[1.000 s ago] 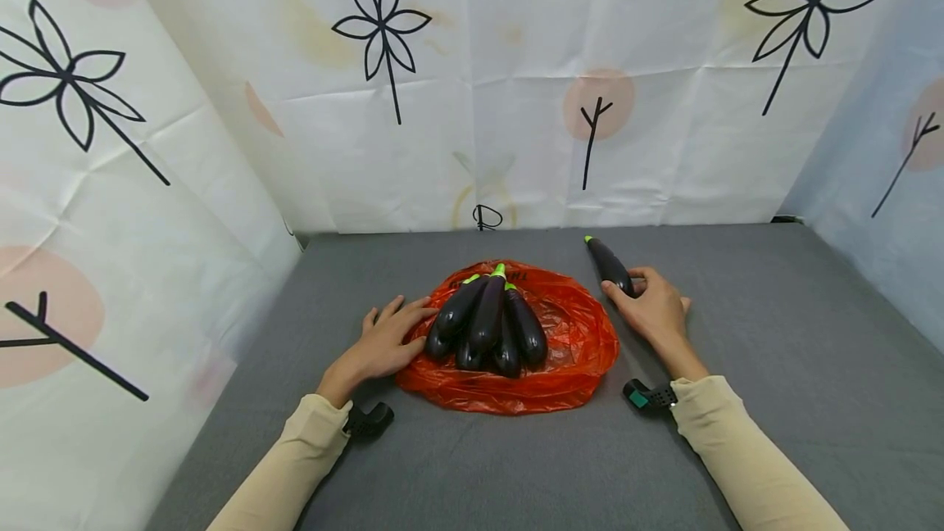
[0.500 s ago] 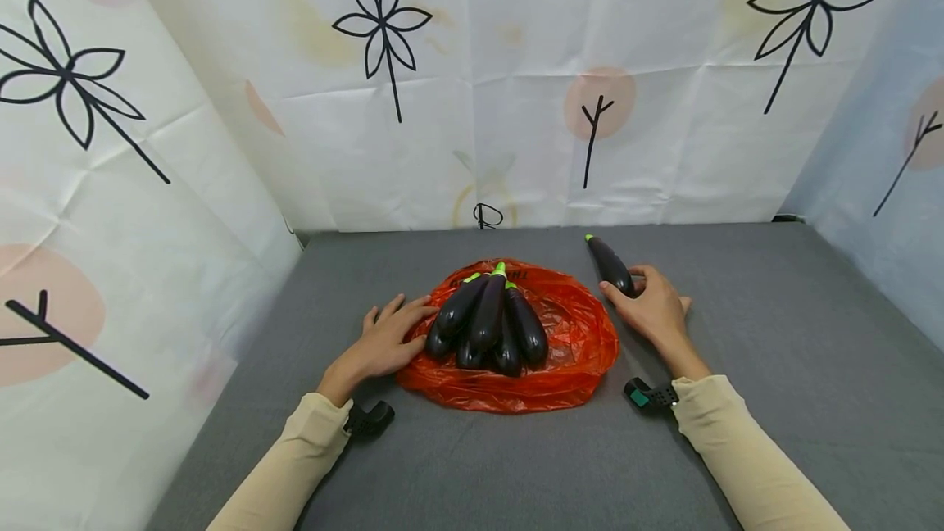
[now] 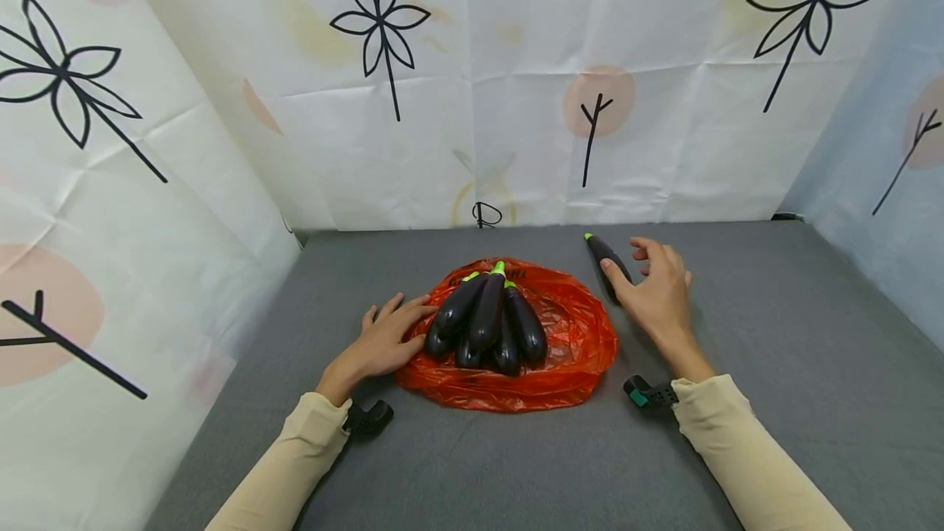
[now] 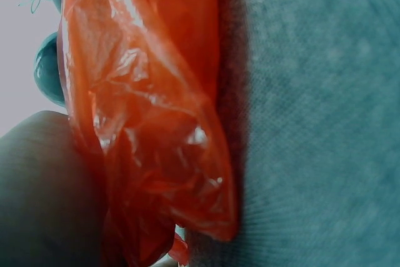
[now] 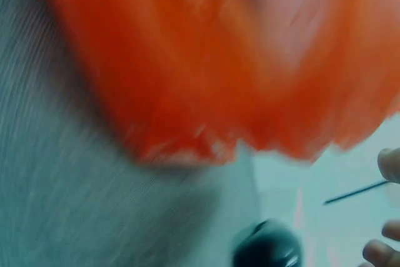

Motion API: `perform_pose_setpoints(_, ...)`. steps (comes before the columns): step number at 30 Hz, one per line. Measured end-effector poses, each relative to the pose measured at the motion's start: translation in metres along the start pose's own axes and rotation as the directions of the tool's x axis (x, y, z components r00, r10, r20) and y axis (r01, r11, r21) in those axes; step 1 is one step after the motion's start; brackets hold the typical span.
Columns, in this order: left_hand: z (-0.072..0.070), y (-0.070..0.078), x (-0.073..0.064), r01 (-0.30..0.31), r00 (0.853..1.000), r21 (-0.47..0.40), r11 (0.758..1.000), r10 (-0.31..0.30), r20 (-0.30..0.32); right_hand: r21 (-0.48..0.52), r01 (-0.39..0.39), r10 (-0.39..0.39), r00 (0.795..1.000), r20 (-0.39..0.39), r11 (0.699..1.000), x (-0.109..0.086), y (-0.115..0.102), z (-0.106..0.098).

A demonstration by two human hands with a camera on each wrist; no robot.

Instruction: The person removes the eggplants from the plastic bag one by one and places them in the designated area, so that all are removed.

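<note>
Several dark purple eggplants point(image 3: 487, 318) with bright green stem ends lie heaped on a crumpled red plastic bag point(image 3: 578, 342). My left hand point(image 3: 378, 342) rests with relaxed fingers on the bag's left edge, fingertips beside the heap. In the left wrist view the red bag point(image 4: 137, 92) fills the middle next to the hand. One single eggplant point(image 3: 601, 256) lies on the table behind the bag's right side. My right hand point(image 3: 660, 289) is just right of it, thumb and fingers spread apart. In the right wrist view the fingers show apart from that eggplant point(image 5: 269, 248).
A grey cloth-covered table point(image 3: 501, 465) lies under everything. White printed fabric point(image 3: 531, 138) stands along the back and left, and a bluish panel point(image 3: 870, 162) on the right. A black band point(image 3: 649, 392) with a small device sits on each wrist.
My right hand has let go of the single eggplant; its fingers have spread and lifted slightly up and away. That eggplant stays on the table. The left hand and heap have not moved.
</note>
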State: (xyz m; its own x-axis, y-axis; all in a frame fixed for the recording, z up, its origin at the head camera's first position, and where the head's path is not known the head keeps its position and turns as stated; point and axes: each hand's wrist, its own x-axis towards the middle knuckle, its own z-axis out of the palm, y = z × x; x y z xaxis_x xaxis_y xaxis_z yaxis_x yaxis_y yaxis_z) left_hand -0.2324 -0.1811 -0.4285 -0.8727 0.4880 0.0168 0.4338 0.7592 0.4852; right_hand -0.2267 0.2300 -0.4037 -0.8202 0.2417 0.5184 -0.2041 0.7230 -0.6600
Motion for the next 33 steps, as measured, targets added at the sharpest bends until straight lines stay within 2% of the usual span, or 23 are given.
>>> perform_pose_setpoints(5,0.000,-0.001,0.001,0.000,1.000,-0.006,1.000,0.000,0.002,0.057,0.100,-0.107,0.985,0.136,0.993,-0.004,-0.027,-0.005)
perform_pose_setpoints(10,0.001,-0.002,0.001,0.004,1.000,-0.002,1.000,-0.004,0.005,0.089,0.140,-0.160,0.941,0.297,0.986,-0.012,-0.049,-0.006)
perform_pose_setpoints(13,0.001,-0.001,0.002,0.010,1.000,0.000,1.000,-0.010,0.011,0.107,0.149,-0.180,0.899,0.400,0.983,-0.017,-0.057,-0.004)
perform_pose_setpoints(18,0.000,-0.001,0.002,0.015,1.000,0.004,1.000,-0.015,0.015,0.106,0.154,-0.187,0.806,0.561,0.982,-0.025,-0.062,0.005)
perform_pose_setpoints(21,-0.001,0.000,0.002,0.016,1.000,0.001,1.000,-0.016,0.017,0.077,0.141,-0.158,0.771,0.617,0.987,-0.031,-0.062,0.012)
perform_pose_setpoints(25,-0.001,0.001,0.001,0.013,1.000,0.000,1.000,-0.013,0.016,0.035,0.124,-0.116,0.741,0.661,0.992,-0.040,-0.062,0.020)
perform_pose_setpoints(28,-0.002,0.001,0.001,0.013,1.000,0.004,1.000,-0.013,0.016,0.006,0.145,-0.110,0.726,0.679,0.989,-0.045,-0.061,0.026)
perform_pose_setpoints(30,-0.002,0.001,0.001,0.013,1.000,0.007,1.000,-0.013,0.018,-0.008,0.167,-0.117,0.723,0.681,0.986,-0.048,-0.059,0.029)
perform_pose_setpoints(33,-0.003,0.001,0.001,0.016,1.000,0.006,1.000,-0.016,0.019,-0.014,0.212,-0.150,0.735,0.661,0.977,-0.050,-0.058,0.032)
